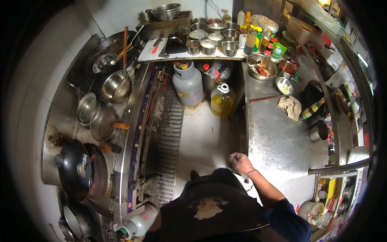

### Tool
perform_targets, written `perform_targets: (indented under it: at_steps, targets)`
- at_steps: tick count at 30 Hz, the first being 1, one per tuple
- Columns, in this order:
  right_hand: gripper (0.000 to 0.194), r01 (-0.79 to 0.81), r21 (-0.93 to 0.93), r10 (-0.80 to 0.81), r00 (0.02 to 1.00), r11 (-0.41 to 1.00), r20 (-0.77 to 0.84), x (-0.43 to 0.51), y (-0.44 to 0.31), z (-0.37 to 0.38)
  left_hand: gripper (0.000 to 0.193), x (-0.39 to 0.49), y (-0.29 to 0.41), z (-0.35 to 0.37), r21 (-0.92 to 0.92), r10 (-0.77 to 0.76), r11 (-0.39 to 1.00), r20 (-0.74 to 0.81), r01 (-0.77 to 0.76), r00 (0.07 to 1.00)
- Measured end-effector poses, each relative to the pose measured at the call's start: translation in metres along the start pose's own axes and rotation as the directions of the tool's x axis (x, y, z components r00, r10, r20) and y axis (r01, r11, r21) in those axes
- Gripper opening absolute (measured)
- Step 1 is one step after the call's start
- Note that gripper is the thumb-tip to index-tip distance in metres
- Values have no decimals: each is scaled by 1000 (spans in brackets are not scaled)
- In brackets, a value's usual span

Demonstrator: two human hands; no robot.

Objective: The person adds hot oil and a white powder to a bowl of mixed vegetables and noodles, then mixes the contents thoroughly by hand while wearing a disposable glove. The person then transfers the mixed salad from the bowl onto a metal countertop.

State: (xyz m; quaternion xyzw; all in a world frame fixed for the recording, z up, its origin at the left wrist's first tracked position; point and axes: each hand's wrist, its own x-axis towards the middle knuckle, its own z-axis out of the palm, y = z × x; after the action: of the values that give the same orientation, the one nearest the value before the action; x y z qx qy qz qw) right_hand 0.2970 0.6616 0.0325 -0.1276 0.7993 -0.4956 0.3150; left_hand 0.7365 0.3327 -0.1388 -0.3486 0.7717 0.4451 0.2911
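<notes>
My right hand [242,164], in a clear plastic glove, hangs beside the near left corner of the steel worktable [272,136]. Its fingers are curled; whether they hold anything does not show. My left hand is out of view. On the worktable's far part stand a steel bowl of mixed ingredients [261,67], a small pot of red sauce [287,68] and a bowl of chopped greens [284,86]. Red chopsticks [264,98] lie near a crumpled cloth [290,107], with a green-labelled bottle [313,109] to its right.
A gas cylinder [188,86] and an oil jug [222,101] stand on the floor ahead. Along the left runs a stove with woks [74,172] and a steel pot [115,87]. Ahead, a counter holds several steel containers [208,47] and a red-handled knife [156,47].
</notes>
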Motion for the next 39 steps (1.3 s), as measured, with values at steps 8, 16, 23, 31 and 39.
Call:
perform_targets:
  at_steps: [8, 16, 23, 31, 39]
  targets:
    - [23, -170, 360, 245, 954, 917, -175, 32, -24, 2, 17, 152, 114, -266, -448, -210, 892, -286, 64, 935]
    - [25, -134, 564, 301, 929, 815, -216, 172, -60, -46, 18, 228, 267, -256, -422, 130, 897, -30, -130, 991]
    - [39, -39, 681, 295, 918, 731, -265, 303, -101, -134, 25, 260, 291, -243, 365, 492, 797, 72, -482, 868]
    - [39, 263, 886, 495, 751, 382, -437, 384, -98, -249, 29, 304, 363, -354, 667, 309, 564, 377, -488, 873]
    - [27, 352, 787, 638, 462, 506, -616, 376, -75, -227, 27, 422, 356, -359, 471, 674, 585, 170, -660, 719]
